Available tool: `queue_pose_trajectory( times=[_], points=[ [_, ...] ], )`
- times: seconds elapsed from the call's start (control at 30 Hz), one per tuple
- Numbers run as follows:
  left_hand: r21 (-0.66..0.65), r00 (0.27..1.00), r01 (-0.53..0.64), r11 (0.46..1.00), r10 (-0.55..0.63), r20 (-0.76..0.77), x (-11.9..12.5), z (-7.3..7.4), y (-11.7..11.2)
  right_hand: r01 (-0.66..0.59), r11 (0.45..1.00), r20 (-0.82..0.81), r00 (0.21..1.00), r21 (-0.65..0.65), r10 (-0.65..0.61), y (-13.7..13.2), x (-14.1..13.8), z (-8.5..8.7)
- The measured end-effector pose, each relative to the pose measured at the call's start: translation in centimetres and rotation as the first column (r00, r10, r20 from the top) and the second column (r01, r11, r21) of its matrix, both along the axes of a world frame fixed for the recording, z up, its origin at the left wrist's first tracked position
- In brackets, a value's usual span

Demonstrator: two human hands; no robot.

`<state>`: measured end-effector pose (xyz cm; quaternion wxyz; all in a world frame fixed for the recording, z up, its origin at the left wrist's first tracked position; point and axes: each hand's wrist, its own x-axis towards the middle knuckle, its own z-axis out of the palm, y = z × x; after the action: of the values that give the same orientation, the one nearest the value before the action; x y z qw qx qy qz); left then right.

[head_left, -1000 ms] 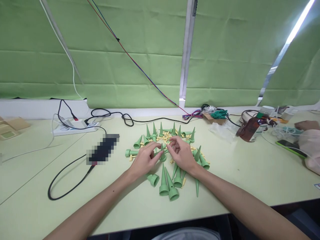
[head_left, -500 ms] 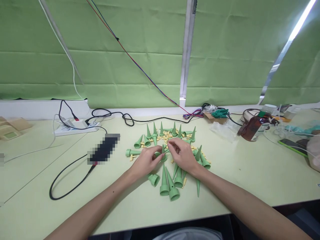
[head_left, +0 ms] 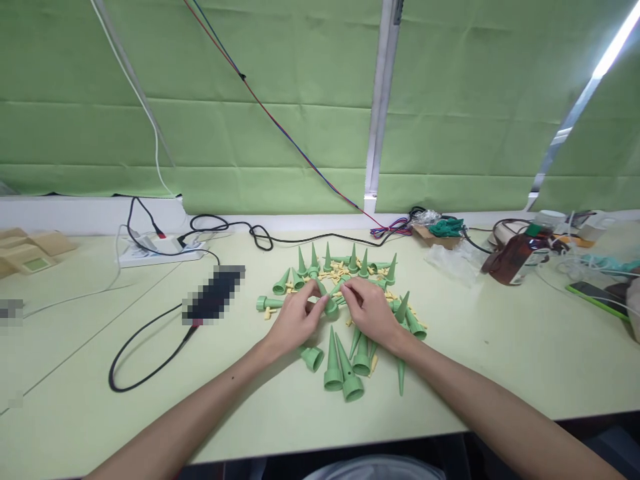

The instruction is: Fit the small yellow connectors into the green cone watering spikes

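Observation:
A pile of green plastic cones (head_left: 345, 380) and small yellow pieces (head_left: 345, 268) lies in the middle of the pale green table (head_left: 500, 347). My left hand (head_left: 295, 321) pinches a green cone (head_left: 327, 301) by its wide end. My right hand (head_left: 370, 313) meets it from the right, fingers curled and pinched at the cone's tip. What the right fingertips hold is too small to make out. Several cones stand upright behind the hands, others lie flat in front.
A dark phone-like device (head_left: 215, 300) with a black cable (head_left: 140, 353) lies to the left. A white power strip (head_left: 160, 250) sits at the back left. A brown bottle (head_left: 515, 257), cables and a green-edged phone (head_left: 595, 297) crowd the right side.
Both hands stay together over the pile, working the same cone. The camera view has shifted slightly, and the sleeve at the far right edge has dropped out of sight.

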<state>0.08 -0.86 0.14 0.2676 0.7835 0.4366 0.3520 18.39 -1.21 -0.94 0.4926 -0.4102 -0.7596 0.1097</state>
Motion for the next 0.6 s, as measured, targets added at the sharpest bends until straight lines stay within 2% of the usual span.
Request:
queue_pose_trajectory(
  times=[0.13, 0.37, 0.6],
  points=[
    [-0.044, 0.991, 0.011, 0.999, -0.005, 0.135, 0.0, -0.14, 0.23, -0.025, 1.0, 0.03, 0.999, -0.006, 0.025, 0.08, -0.06, -0.26],
    [-0.187, 0.954, 0.097, 0.978, -0.038, 0.298, 0.03, -0.16, 0.84, -0.049, 0.999, 0.047, 0.998, 0.0, 0.049, 0.09, -0.14, -0.5],
    [-0.237, 0.926, 0.152, 0.96, -0.055, 0.372, 0.21, 0.46, 0.65, -0.066, 0.998, 0.065, 0.996, -0.024, 0.067, -0.03, -0.02, -0.36]
  ],
)
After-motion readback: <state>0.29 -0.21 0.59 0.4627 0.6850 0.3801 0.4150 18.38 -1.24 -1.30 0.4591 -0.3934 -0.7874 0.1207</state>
